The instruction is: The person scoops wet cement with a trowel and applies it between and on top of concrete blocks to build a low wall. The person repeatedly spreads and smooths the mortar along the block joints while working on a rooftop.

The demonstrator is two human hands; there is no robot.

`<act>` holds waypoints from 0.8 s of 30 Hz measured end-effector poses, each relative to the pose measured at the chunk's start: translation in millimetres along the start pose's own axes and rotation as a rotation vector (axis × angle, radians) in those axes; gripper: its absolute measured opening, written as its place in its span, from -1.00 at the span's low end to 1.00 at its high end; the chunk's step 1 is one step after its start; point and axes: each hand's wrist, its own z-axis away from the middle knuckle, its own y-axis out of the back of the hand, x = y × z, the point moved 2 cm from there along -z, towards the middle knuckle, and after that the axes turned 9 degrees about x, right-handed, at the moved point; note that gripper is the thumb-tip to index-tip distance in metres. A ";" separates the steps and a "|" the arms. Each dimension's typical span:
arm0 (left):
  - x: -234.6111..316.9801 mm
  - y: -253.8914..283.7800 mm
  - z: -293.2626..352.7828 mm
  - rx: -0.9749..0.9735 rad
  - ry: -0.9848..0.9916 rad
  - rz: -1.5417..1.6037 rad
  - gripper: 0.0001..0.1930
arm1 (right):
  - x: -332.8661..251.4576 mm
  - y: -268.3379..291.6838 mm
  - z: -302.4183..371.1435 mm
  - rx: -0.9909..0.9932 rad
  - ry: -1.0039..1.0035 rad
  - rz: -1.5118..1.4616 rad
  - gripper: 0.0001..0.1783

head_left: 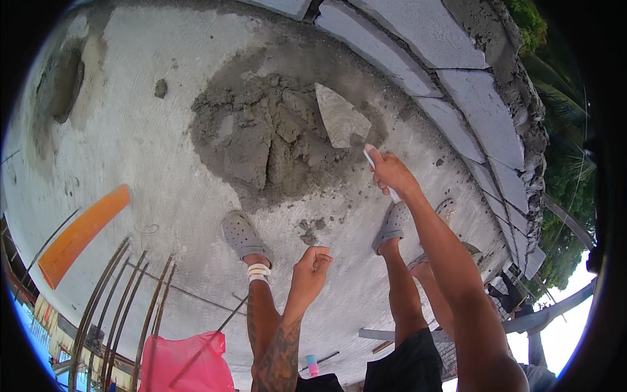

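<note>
My right hand (pixel 393 174) is closed round the pale handle of a trowel (pixel 341 116). The trowel's blade, smeared grey, is over the right edge of a heap of wet mortar (pixel 261 134) on the concrete floor. Cracks and a deep groove run through the heap, and a dark damp patch surrounds it. Lower down, my left hand (pixel 309 276) hangs in front of my left leg with its fingers curled in and nothing visible in them. Small mortar crumbs (pixel 308 236) lie on the floor between that hand and the heap.
A wall of grey blocks (pixel 480 108) curves along the right. My grey clogs (pixel 245 236) stand below the heap; another person's leg (pixel 434 287) is beside my right one. At left are an orange pipe (pixel 85 235), upright steel bars (pixel 117 307) and a pink bag (pixel 189 362).
</note>
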 end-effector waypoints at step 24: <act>-10.4 -17.0 -0.1 -0.003 0.062 -0.070 -0.81 | 125.7 -117.4 85.0 -0.086 -0.137 0.100 -0.21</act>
